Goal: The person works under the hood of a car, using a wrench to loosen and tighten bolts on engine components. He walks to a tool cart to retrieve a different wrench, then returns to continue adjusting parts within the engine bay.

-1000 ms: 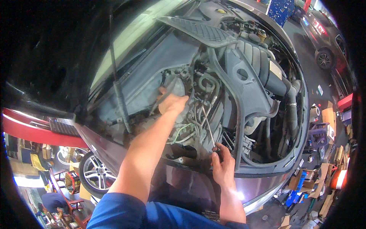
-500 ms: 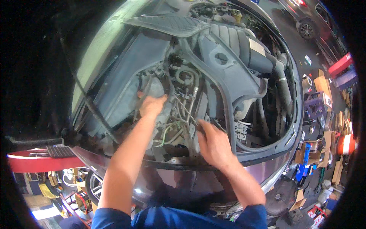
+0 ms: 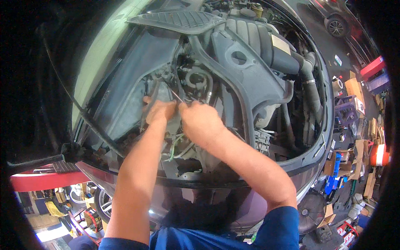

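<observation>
In the open engine bay, my left hand is closed around a grey plastic piece, which stands tilted beside the large grey cowl panel. My right hand is wrapped round a thin-shafted screwdriver, its handle hidden in the fist. The shaft slants up and left to the edge of the plastic piece. Both hands are close together, and I cannot make out what the tip touches. Hoses and a looped pipe lie just beyond my right hand.
A loose grey vent grille rests across the far side of the bay. Grey trim and a fat air duct fill the right. The black hood strut slants along the left. Boxes and tools litter the floor at right, near a round fan.
My right hand has moved left and farther in with the screwdriver, up beside my left hand. My left hand has shifted slightly left, and the plastic piece has turned more edge-on.
</observation>
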{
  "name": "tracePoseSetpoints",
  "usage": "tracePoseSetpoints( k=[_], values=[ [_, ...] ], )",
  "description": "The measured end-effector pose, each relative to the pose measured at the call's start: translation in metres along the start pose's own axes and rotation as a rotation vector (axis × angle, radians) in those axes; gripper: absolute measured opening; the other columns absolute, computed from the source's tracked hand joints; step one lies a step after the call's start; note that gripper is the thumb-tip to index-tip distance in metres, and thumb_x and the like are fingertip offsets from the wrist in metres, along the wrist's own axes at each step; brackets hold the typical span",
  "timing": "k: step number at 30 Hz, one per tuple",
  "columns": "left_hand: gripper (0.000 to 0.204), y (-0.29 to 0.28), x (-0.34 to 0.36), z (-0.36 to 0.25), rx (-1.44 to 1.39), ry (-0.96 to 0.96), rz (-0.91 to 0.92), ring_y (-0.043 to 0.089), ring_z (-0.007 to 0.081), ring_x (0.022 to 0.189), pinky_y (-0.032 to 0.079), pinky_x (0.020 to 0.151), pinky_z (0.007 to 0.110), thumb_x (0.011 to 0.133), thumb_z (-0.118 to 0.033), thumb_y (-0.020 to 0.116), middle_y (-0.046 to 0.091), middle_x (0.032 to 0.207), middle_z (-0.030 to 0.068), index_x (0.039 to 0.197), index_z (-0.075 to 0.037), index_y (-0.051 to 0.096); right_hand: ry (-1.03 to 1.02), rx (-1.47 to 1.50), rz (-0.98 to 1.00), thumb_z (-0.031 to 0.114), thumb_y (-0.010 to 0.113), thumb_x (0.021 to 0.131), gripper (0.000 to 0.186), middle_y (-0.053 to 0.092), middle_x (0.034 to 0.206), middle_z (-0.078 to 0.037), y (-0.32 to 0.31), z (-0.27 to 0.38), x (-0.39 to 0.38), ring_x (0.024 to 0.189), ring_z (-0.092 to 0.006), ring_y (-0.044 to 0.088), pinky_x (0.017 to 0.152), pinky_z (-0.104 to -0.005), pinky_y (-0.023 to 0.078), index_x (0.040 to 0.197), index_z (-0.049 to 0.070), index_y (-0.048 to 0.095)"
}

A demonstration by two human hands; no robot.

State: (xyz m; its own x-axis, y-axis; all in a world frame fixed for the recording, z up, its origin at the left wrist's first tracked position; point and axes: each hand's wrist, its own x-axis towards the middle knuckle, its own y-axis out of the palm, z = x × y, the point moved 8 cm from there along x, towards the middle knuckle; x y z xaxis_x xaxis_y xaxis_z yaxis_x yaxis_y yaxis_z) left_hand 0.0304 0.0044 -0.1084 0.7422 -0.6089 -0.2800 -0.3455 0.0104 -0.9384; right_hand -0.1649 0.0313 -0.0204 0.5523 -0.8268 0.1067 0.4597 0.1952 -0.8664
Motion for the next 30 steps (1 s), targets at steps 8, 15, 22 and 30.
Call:
tracePoseSetpoints(
  k=[8, 15, 22, 30],
  values=[
    [0.144, -0.013, -0.013, -0.009, -0.054, 0.046, 0.053, 0.061, 0.0419, 0.138, 0.048, 0.115, 0.042, 0.065, -0.065, 0.09, 0.058, 0.148, 0.034, 0.159, 0.017, 0.018, 0.063, -0.255, -0.088, 0.01, 0.07, 0.087, 0.028, 0.072, 0.097, -0.017, 0.034, 0.012, -0.003, 0.087, -0.0298, 0.076, 0.07, -0.0369, 0.064, 0.112, -0.002, 0.067],
    [0.117, -0.005, -0.007, -0.009, 0.006, 0.081, 0.035, 0.063, 0.0379, 0.135, 0.049, 0.114, 0.041, 0.076, -0.059, 0.086, 0.061, 0.149, 0.0267, 0.156, 0.008, 0.036, 0.131, -0.457, -0.111, 0.018, 0.068, 0.084, 0.028, 0.068, 0.089, -0.012, 0.074, 0.047, 0.023, 0.083, -0.029, 0.068, 0.055, -0.0398, 0.051, 0.103, -0.002, 0.071],
    [0.122, 0.006, 0.017, 0.004, 0.086, 0.159, 0.04, 0.066, 0.0349, 0.131, 0.052, 0.11, 0.04, 0.073, -0.064, 0.087, 0.064, 0.146, 0.0246, 0.157, 0.007, 0.032, 0.214, -0.68, -0.049, 0.017, 0.073, 0.079, 0.031, 0.07, 0.089, -0.016, 0.079, 0.055, 0.039, 0.079, -0.0322, 0.069, 0.051, -0.0452, 0.047, 0.103, -0.003, 0.074],
    [0.129, 0.011, 0.027, 0.005, 0.169, 0.179, 0.007, 0.07, 0.0315, 0.128, 0.055, 0.106, 0.039, 0.071, -0.069, 0.088, 0.066, 0.144, 0.0223, 0.157, 0.005, 0.028, -0.057, -0.023, 0.168, 0.013, 0.069, 0.086, 0.019, 0.08, 0.103, -0.019, 0.035, -0.008, 0.042, 0.097, -0.0348, 0.079, 0.085, -0.0441, 0.063, 0.096, 0.002, 0.082]
  ],
)
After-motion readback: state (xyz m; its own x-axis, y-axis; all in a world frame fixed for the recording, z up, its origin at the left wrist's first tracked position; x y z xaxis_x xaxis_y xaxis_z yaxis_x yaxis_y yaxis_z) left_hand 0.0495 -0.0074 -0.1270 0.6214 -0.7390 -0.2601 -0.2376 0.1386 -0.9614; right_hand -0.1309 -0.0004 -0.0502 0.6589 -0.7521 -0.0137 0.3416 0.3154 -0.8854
